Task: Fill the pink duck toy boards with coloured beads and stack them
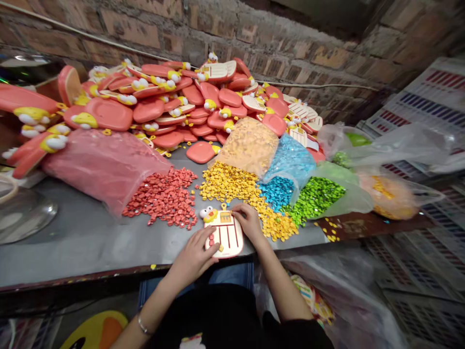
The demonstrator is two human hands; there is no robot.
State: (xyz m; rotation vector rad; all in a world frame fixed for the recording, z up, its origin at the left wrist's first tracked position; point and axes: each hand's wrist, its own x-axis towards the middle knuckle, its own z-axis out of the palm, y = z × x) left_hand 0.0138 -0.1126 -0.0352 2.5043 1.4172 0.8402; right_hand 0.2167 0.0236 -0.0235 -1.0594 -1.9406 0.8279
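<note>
- Step in hand, by my read: fitting small coloured pcs onto the cream board [225, 236]; prob. early on, as I make out just two red pcs [211, 240] & one yellow pc [221, 247] on it.
- Board loc.: flat on the bench [83, 242], nr the front edge, directly before the person; goggle-eyed yellow head [208, 214] at its top L corner, red lengthwise slots down its face.
- L hand [194, 256]: over the board's lower L side, touching it, fingers loosely bent & partly spread; thumb at or just beside the yellow pc. Can't tell if it grips that pc or merely steadies the board.
- R hand [250, 224]: at the board's upper R corner, half closed, thumb & fingertips close tog.; can't tell if a pc is btwn them.
- Supply, L to R on the bench: red heap [165, 198], yellow heap [230, 183], blue heap [278, 191], green heap [314, 196], each at a bag mouth. Yellow runs down just beside the R hand.
- Behind: piled red-backed boards [194, 94] nr the brick wall [261, 43].
- Next move, my judgement: calls for a steady board, a fine pinch on one pc, lined up squarely w/ its slot, then light pressure; a tilted pc could skid off.
</note>
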